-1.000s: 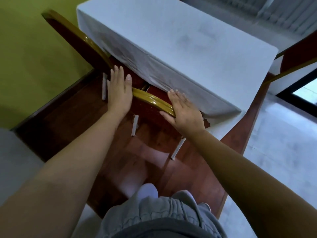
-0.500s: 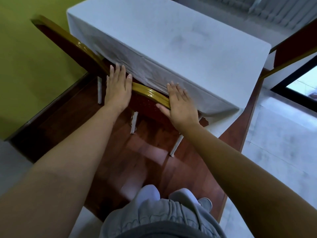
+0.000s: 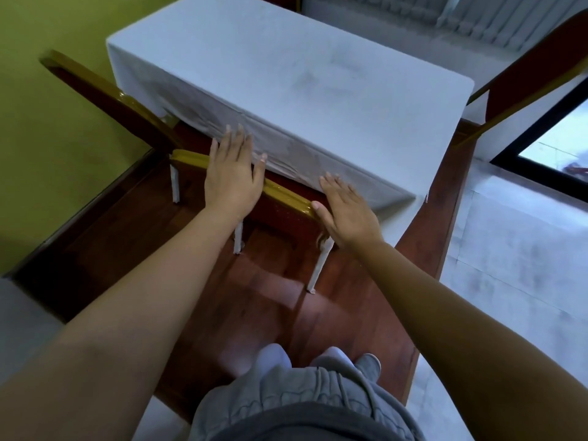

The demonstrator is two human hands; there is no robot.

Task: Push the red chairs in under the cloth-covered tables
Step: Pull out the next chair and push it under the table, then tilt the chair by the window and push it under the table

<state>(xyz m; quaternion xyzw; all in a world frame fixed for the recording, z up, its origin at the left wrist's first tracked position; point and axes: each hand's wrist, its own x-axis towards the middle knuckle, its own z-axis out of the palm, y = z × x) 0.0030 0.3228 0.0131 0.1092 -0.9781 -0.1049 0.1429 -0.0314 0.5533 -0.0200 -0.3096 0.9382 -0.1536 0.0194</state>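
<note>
- Both hands lie flat with fingers straight on the gold top rail of the red chair (image 3: 283,214). The left hand (image 3: 234,175) is at the rail's middle, its fingertips touching the hanging white cloth (image 3: 350,176). The right hand (image 3: 348,213) covers the rail's right end.
- Nearest are grey shorts (image 3: 286,405) and pale socks (image 3: 273,358) on the wooden floor (image 3: 254,300).
- The chair's white-wrapped legs (image 3: 318,268) stand on that floor.
- The chair faces the bench (image 3: 302,74), its rail running far-left to near-right along the bench's long near edge and touching the cloth. The seat is hidden beneath.
- A second chair (image 3: 105,97) angles against the bench's left end, before a green wall (image 3: 47,74).
- A third chair (image 3: 525,74) sits far right.
</note>
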